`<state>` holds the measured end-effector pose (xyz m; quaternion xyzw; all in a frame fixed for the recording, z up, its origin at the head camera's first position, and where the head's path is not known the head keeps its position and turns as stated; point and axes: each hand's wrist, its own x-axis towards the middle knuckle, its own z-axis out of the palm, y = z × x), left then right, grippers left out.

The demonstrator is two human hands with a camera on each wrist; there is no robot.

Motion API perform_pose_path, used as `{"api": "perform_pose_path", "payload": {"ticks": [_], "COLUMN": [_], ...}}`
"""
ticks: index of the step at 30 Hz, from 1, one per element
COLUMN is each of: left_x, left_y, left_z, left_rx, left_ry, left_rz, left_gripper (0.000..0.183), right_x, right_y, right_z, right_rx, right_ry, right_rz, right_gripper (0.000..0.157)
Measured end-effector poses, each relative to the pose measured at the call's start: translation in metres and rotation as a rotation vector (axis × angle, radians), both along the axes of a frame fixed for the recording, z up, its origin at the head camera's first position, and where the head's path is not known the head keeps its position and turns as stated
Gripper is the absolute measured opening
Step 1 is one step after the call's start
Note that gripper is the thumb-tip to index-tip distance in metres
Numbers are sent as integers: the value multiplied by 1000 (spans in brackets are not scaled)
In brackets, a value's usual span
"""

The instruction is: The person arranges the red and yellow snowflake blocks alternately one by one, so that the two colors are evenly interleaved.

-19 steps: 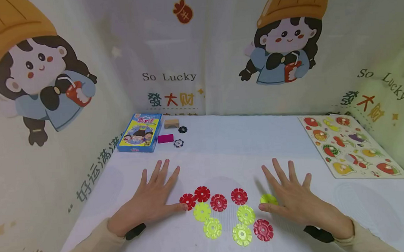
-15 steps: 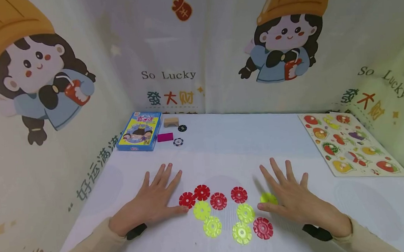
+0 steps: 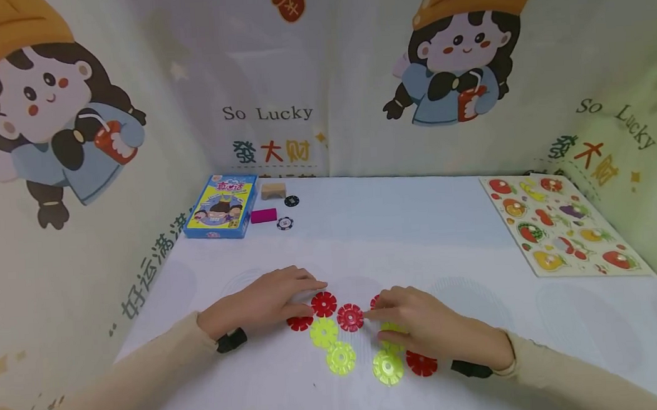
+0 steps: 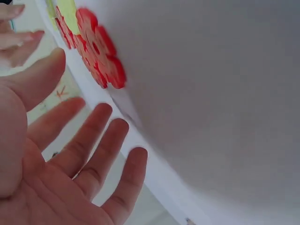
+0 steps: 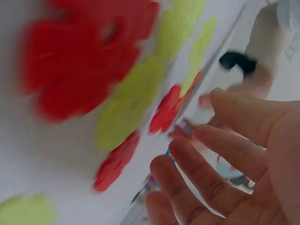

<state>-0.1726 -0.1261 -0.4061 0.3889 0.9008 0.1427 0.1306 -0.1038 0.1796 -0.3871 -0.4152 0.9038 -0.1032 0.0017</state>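
Note:
Notched plastic building discs lie flat in a loose group on the white table. My left hand (image 3: 269, 299) is at the group's left, its fingers relaxed around the air near a red disc (image 3: 324, 304) and partly over another red disc (image 3: 300, 323). My right hand (image 3: 422, 318) hovers low from the right, forefinger tip at a third red disc (image 3: 350, 317). It partly hides a red disc (image 3: 421, 363) and a yellow-green disc (image 3: 391, 328). Between and in front of the hands lie more yellow-green discs (image 3: 324, 333). Both palms are bare in the wrist views.
At the back left are a blue-and-yellow card box (image 3: 221, 206), a small tan block (image 3: 273, 191), a magenta piece (image 3: 264, 216) and two dark-edged chips (image 3: 285, 223). A fruit puzzle board (image 3: 563, 223) lies at the right. Printed cloth walls (image 3: 354, 72) enclose the table.
Both hands have gone from spread flat to relaxed and moved inward toward the discs, the right one farther to the left. The head view has tilted down slightly.

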Motion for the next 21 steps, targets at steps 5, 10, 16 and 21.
{"api": "perform_pose_path", "payload": {"ticks": [5, 10, 16, 21], "left_x": [-15, -20, -24, -27], "left_y": [18, 24, 23, 24], "left_z": [2, -1, -2, -3], "left_rx": [-8, -17, 7, 58], "left_ry": [-59, -86, -141, -220], "left_rz": [-73, -78, -64, -35], "left_gripper": [50, 47, 52, 48], "right_x": [-1, -2, -4, -3], "right_y": [-29, -43, -52, -58], "right_z": [-3, -11, -14, -15], "right_rx": [16, 44, 79, 107], "right_ry": [27, 76, 87, 119], "right_rz": [171, 212, 167, 154], "right_gripper": [32, 20, 23, 37]}}
